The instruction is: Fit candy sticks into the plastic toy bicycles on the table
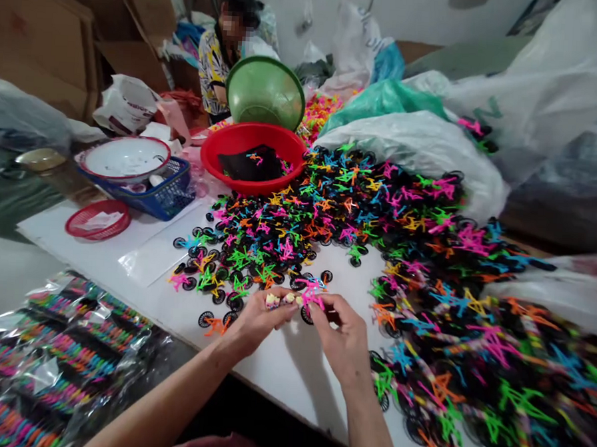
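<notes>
My left hand is closed round several small pale yellow pieces with patterned sides, near the front edge of the table. Pinched in my right hand is a pink toy bicycle with a black wheel below it. The two hands nearly meet over the white tabletop. Just beyond them spreads a large pile of small toy bicycles in pink, green, orange, blue and yellow. An orange toy bicycle lies by my left wrist.
A red basin and a green basin stand behind the pile. At the left are a blue basket, a red basket and clear bags of toys. Across the table sits a person. Plastic sacks line the right.
</notes>
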`<state>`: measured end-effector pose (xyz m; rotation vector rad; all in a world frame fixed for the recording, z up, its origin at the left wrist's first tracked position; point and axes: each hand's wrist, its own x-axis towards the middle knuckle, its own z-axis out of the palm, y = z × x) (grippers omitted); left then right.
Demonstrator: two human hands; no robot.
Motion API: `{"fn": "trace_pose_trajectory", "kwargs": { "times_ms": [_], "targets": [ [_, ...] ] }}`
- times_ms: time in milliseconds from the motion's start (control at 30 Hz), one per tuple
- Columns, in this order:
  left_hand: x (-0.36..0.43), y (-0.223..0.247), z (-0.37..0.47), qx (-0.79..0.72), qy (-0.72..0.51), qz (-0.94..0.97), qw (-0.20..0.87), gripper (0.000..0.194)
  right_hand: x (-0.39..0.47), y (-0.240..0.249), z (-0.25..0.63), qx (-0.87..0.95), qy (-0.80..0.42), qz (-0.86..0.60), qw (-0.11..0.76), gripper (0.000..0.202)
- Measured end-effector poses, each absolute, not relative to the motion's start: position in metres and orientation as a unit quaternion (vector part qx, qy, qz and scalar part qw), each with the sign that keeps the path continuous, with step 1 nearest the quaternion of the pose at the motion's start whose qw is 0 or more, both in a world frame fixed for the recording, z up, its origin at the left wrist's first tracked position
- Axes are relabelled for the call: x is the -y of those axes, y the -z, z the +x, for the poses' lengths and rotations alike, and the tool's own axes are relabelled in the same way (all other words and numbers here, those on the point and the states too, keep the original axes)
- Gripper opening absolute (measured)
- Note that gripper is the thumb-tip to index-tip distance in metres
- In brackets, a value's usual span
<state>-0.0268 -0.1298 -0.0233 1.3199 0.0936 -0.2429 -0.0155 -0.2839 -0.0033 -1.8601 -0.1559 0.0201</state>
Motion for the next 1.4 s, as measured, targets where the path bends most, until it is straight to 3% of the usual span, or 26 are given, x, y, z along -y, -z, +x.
{"fn": "trace_pose_trajectory", "kwargs": {
  "times_ms": [233,467,900,1000,1167,1300,1367,1400],
  "targets": [
    [0.130,0.028,-0.028,-0.081,0.112,0.643,0.753,0.028,0.292,0.004,-0.011,0.012,-0.038,-0.770,0.637,0.023],
    [0.125,0.033,-0.033,-0.092,0.104,0.637,0.759,0.025,0.291,0.026,-0.012,0.018,-0.200,-0.671,0.713,0.027],
    [0.129,0.023,-0.039,-0.040,0.088,0.677,0.730,0.021,0.292,0.028,-0.018,-0.029,-0.176,-0.609,0.773,0.025],
    [0.130,0.031,-0.046,-0.012,0.046,0.721,0.691,0.013,0.288,0.027,-0.024,-0.029,-0.174,-0.649,0.740,0.026],
    [0.141,0.041,-0.055,-0.047,-0.023,0.773,0.632,0.012,0.262,0.033,-0.032,-0.034,-0.026,-0.812,0.583,0.020],
    [0.141,0.034,-0.044,-0.032,0.019,0.772,0.634,0.015,0.299,0.008,-0.024,0.029,-0.022,-0.839,0.543,0.026],
    [0.136,0.031,-0.037,-0.049,0.061,0.755,0.651,0.023,0.349,-0.023,-0.019,0.046,0.063,-0.894,0.441,0.029],
    [0.134,0.031,-0.035,-0.074,0.078,0.736,0.668,0.029,0.375,-0.039,-0.016,0.025,0.142,-0.928,0.342,0.031]
  ]
}}
